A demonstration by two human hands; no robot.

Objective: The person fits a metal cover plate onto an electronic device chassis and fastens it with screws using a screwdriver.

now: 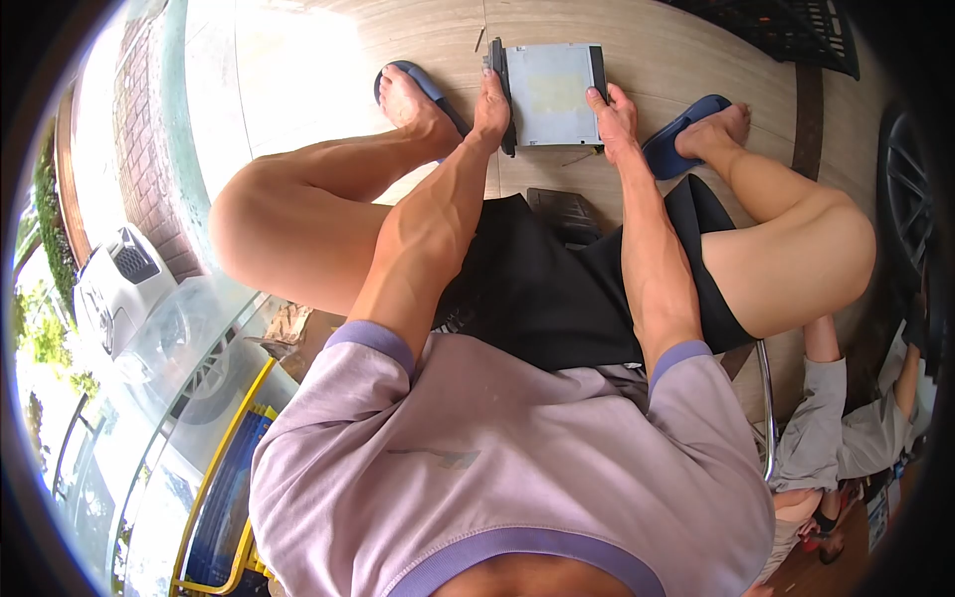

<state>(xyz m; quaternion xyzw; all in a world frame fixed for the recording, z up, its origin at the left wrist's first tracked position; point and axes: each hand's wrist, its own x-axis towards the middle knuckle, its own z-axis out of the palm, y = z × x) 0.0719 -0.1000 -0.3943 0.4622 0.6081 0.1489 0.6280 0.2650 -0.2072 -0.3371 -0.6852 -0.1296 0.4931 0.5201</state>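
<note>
A flat, box-shaped electronic unit (552,119) with a silver metal cover, a pale label and black ends is held over the floor between my knees. My left hand (489,107) grips the black end strip on its left side, fingers mostly hidden behind it. On the opposite side, my right hand (616,117) is closed around the black right edge, thumb on top. Just below the unit, a thin object lies partly hidden on the floor. A dark, boxy object (563,214) sits nearer to me, in front of my black shorts.
Tiled floor (428,30) spreads under my sandalled feet. One thin dark stick (480,40) lies beyond the unit. A black crate (796,35) stands at upper right, near a vehicle wheel (907,189). Another person (826,428) is at lower right; a glass-topped case (179,398) is at left.
</note>
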